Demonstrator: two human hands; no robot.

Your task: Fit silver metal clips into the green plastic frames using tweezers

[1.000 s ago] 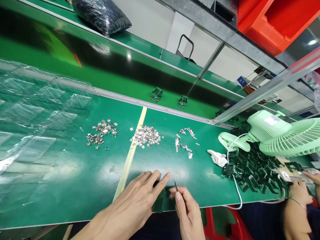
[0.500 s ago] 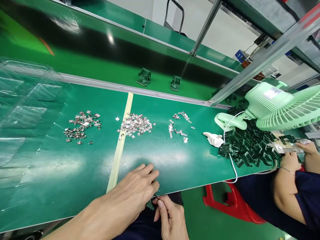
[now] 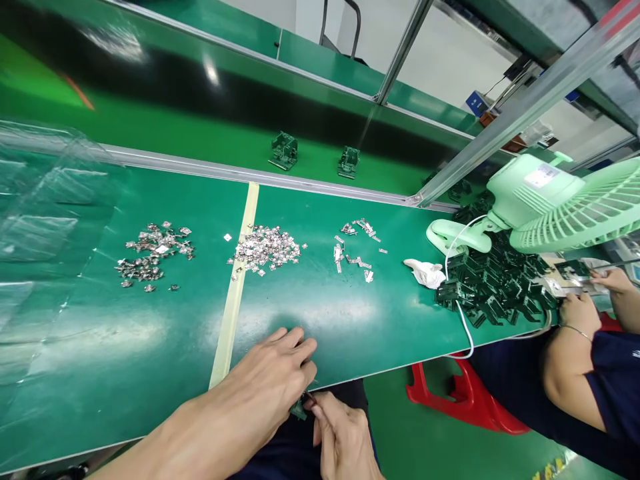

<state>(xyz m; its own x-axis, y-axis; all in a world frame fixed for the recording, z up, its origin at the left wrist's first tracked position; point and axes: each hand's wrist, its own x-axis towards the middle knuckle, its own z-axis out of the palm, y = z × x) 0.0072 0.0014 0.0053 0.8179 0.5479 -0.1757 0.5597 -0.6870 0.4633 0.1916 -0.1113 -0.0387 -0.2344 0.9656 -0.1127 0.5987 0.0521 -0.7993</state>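
At the table's front edge, my left hand curls over a dark green plastic part. Most of that part is hidden beneath the hand and over my lap. Close beside it, my right hand pinches a thin dark rod-like piece against the green part; its exact kind is too small to make out. Beyond my left hand lies a pile of small shiny metal pieces by a strip of yellow tape. Flat metal strips are scattered to the right.
Another metal pile and clear plastic trays are on the left. Two green assemblies stand behind the rail. At right are a crumpled white tissue, heaped green parts, a fan, a red stool and a co-worker's hands.
My right hand has tilted and pressed in closer to the green part, covering more of the dark piece. My left hand stays nearly in place. The view shifts slightly.
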